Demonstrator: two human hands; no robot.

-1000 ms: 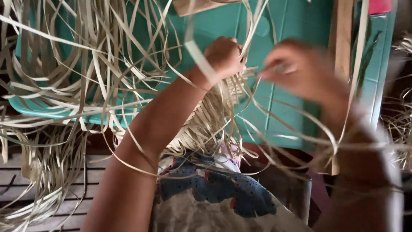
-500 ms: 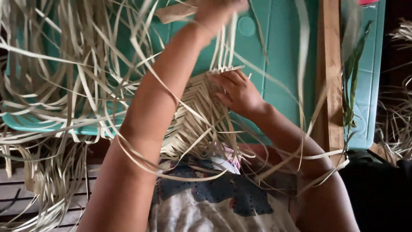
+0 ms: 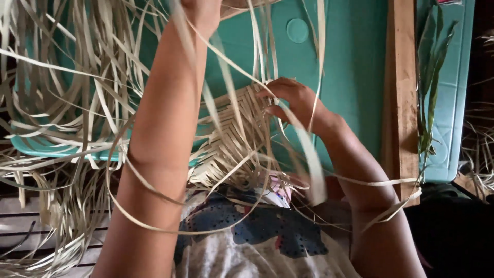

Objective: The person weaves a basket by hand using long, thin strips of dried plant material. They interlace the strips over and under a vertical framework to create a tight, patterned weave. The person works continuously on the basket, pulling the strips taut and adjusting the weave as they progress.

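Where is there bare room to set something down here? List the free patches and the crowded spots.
Free: the teal surface between the right hand and the upright wooden plank. Crowded: the left side, buried in loose pale strips, and the lap, taken by the woven piece. The left hand is raised at the top edge.

No packages, labels, signs or screens are to be seen in this view. A small white, pink-marked scrap [image 3: 280,189] is glimpsed below the woven work; whether it is a wrapper or a label cannot be told.
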